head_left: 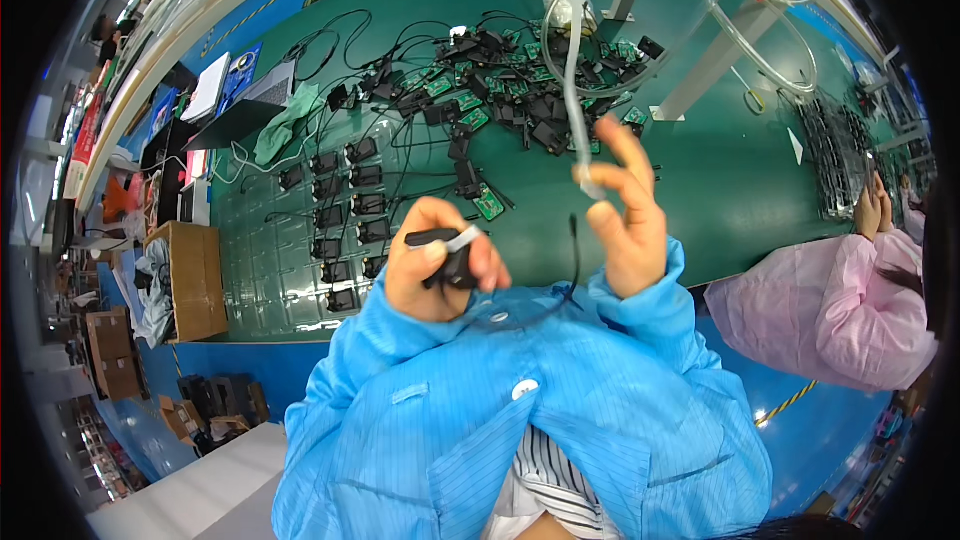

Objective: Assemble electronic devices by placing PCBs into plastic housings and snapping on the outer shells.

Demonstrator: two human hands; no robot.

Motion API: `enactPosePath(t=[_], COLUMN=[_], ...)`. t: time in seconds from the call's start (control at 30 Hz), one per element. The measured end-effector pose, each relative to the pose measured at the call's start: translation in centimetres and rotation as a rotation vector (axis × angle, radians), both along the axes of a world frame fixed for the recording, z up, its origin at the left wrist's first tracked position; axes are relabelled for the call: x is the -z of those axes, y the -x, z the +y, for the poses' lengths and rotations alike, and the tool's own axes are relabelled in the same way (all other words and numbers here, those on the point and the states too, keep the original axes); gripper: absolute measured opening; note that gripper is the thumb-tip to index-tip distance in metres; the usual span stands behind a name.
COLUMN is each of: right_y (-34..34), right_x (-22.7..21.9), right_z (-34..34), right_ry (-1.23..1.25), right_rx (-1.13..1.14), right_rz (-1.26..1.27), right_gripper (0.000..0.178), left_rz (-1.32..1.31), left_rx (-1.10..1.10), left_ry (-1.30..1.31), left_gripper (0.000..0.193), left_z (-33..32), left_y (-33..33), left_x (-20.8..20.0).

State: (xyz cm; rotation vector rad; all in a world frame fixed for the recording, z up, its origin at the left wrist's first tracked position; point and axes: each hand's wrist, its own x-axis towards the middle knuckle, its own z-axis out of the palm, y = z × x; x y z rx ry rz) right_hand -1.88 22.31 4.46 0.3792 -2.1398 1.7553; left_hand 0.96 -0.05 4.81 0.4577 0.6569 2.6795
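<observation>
while gripping a black box (pixel 457 267) with a pale strip (pixel 463 238) in the left hand (pixel 413 268), near the blue coat (pixel 530 355), holding the right hand (pixel 634 228) bent at the lower end of a clear tube (pixel 574 90), too blurred to tell whether pinched; ahead on the green table (pixel 705 170), heaped circuit boards (pixel 468 100).

Left hand (pixel 416 275): fingers curled, gripping. Right hand (pixel 636 238), toward 3 o'clock: index finger pointing to 11 o'clock.
</observation>
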Motion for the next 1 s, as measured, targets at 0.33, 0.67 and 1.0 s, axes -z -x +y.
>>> enactPosePath(t=[0.33,0.67,1.0], right_y=[-0.5,-1.7,-0.7], right_x=[1.0,0.9,5.3], right_z=[-3.9,-4.6,-4.3], right_ry=[0.174,0.955,0.568], right_rx=[-0.414,-0.994,-0.538], right_rz=[-0.054,-0.684,-0.571], right_gripper=[0.118,0.102,0.098], left_rz=[0.605,1.178,-0.125], left_rx=[-0.533,-0.453,-0.767], left_ry=[0.587,1.020,0.594], left_gripper=[0.060,0.055,0.031], left_z=[4.2,2.7,-8.1], left_y=[-0.7,1.7,-1.9], left_x=[0.6,-3.7,6.8])
